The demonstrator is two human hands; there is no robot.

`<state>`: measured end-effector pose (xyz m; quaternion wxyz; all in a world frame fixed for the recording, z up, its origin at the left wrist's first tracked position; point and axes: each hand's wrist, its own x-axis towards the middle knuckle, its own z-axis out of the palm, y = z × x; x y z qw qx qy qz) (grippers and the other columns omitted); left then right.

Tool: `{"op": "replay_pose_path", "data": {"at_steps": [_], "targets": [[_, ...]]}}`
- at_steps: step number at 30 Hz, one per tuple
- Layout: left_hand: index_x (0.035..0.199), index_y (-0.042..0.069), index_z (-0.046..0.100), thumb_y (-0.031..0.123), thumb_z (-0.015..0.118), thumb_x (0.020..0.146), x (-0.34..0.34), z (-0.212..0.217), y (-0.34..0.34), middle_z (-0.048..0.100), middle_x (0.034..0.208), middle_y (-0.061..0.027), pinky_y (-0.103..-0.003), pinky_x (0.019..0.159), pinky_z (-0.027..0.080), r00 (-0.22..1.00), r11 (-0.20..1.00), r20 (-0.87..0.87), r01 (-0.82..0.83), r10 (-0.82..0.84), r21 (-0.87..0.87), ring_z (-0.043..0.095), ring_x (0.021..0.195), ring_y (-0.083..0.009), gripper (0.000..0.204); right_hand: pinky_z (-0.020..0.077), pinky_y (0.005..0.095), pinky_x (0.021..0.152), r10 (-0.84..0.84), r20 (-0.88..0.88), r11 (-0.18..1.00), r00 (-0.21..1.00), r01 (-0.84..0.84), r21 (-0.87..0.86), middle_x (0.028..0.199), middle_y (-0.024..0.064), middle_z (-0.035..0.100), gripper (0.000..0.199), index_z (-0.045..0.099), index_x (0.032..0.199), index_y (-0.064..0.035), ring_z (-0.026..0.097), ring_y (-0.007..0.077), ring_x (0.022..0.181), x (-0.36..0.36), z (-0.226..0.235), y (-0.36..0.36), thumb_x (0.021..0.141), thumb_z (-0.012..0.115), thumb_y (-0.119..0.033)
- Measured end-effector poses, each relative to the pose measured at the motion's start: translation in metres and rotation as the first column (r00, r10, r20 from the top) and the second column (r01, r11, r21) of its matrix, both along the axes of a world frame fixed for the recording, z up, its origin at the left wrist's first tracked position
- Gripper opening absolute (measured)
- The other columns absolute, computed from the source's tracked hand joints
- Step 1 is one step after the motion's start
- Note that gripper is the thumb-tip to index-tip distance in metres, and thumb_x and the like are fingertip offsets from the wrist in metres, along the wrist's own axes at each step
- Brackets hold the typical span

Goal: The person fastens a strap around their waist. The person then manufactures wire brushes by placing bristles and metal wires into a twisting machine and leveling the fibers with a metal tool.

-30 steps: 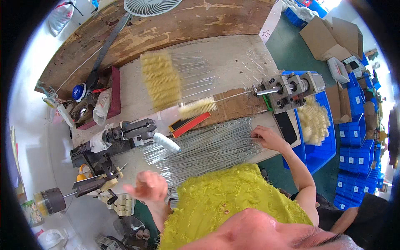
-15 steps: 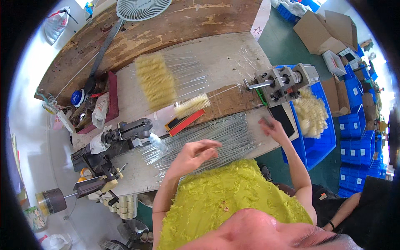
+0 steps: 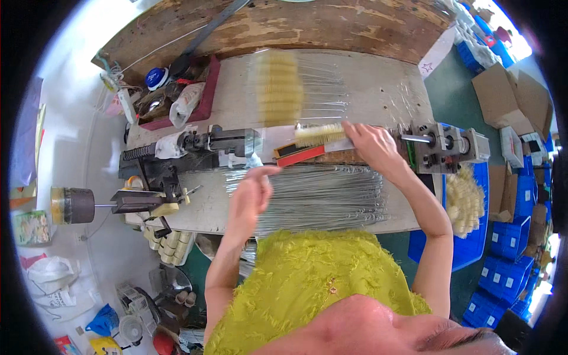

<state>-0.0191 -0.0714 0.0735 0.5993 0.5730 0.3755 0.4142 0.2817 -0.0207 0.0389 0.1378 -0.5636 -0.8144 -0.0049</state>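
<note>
My right hand (image 3: 377,149) reaches across the bench, its fingers closed at the right end of a pale-bristled wire brush (image 3: 318,136). The brush lies level above a red and black box (image 3: 300,156). My left hand (image 3: 248,200) is over the left end of a bed of thin metal wires (image 3: 331,198), index finger stretched out and the other fingers partly curled; I see nothing in it. Just beyond that finger is the wrapped handle (image 3: 254,160) of a clamp fixture (image 3: 231,141). A metal spindle unit (image 3: 436,142) stands right of my right hand.
A row of similar brushes (image 3: 280,89) lies at the back of the bench. A maroon box (image 3: 212,83) with odds and ends stands back left. Beyond the bench's right edge, a blue crate (image 3: 480,236) holds pale bristle pieces (image 3: 464,204). A wooden board (image 3: 331,29) edges the back.
The view has swung, shifting the bench in the picture. My right hand has moved from the bench's front right up to the brush's end. My left hand has moved left, toward the clamp fixture.
</note>
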Motion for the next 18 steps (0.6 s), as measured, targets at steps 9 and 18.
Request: {"op": "replay_pose_path", "data": {"at_steps": [9, 18], "targets": [[0.104, 0.005, 0.054, 0.023, 0.034, 0.098, -0.046, -0.008, -0.009, 0.054, 0.063, -0.0026, -0.019, 0.045, 0.027, 0.882, 0.89, -0.124, -0.456, 0.456, 0.028, 0.038, 0.048, -0.0045, 0.027, 0.05, 0.044, 0.068, 0.08, -0.07, 0.973, 0.994, -0.093, -0.209, 0.091, 0.0126, 0.058, 0.02, 0.056, 0.095, -0.0057, 0.061, 0.0356, 0.079, -0.047, -0.054, 0.095, 0.075, 0.054, -0.005], [0.095, 0.009, 0.063, 0.005, 0.057, 0.079, 0.097, -0.004, 0.094, 0.064, 0.083, -0.0101, -0.037, 0.063, 0.049, 0.693, 0.575, -0.582, 0.289, 0.427, 0.766, 0.062, 0.073, -0.0287, 0.017, 0.0428, 0.0302, 0.069, 0.476, 0.083, 0.824, 0.875, -0.477, 0.306, 0.098, 0.0018, 0.057, 0.03, 0.063, 0.097, -0.0145, 0.057, 0.015, 0.082, -0.036, -0.024, -0.001, 0.067, 0.065, -0.017]]}}
